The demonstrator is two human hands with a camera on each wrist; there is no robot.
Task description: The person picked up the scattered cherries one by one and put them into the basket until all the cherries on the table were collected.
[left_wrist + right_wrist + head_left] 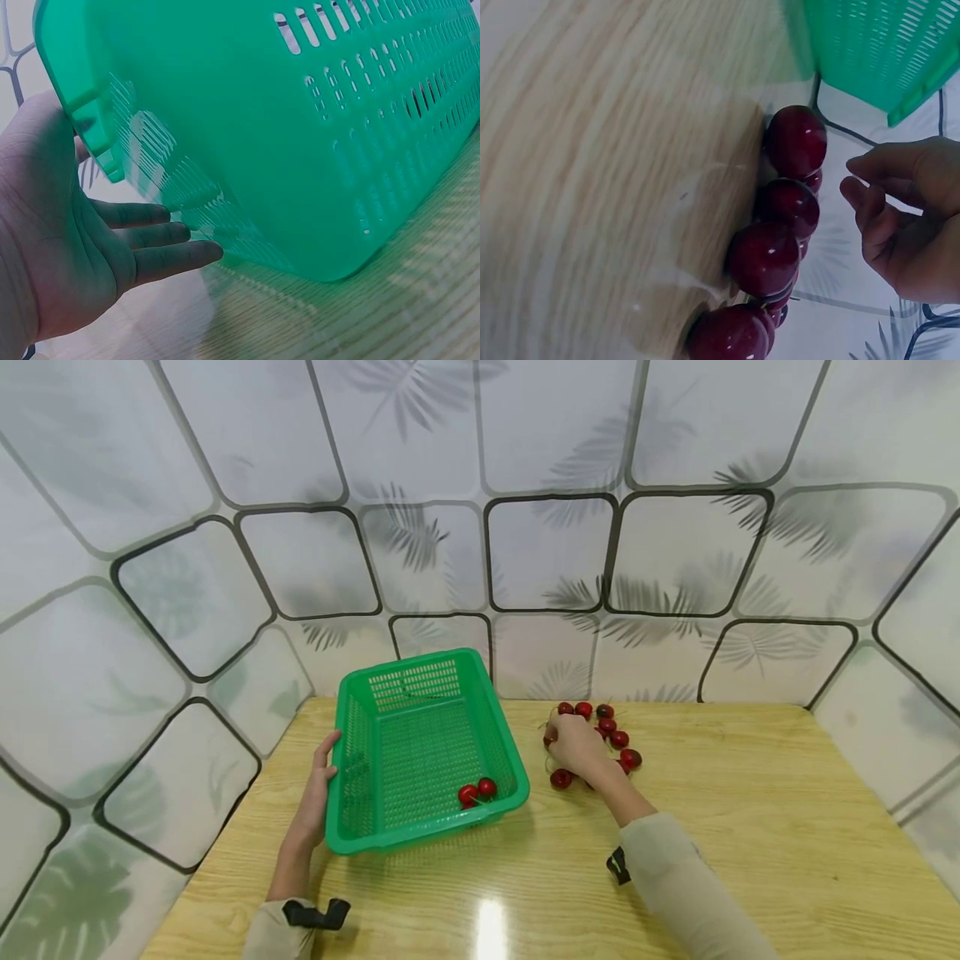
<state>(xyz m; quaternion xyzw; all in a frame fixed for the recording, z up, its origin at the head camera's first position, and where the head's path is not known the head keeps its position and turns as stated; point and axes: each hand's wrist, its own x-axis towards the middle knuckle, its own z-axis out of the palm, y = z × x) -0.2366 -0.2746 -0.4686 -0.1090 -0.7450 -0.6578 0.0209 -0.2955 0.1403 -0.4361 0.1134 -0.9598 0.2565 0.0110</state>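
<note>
A green plastic basket with slotted walls stands on the wooden table, with a few red cherries in its near right corner. Against the basket's left side rests my left hand; in the left wrist view several of its fingers stretch out straight beside the end wall, and part of the hand is hidden behind the rim. My right hand hovers over a cluster of cherries with stems. In the right wrist view its fingers bend loosely, a small gap shows between the fingertips, and a dark cherry lies close by.
The cherry cluster lies right of the basket, toward the back of the wooden table. Behind the table rises a patterned backdrop that also bounds both sides. Dark straps sit at both sleeves' cuffs.
</note>
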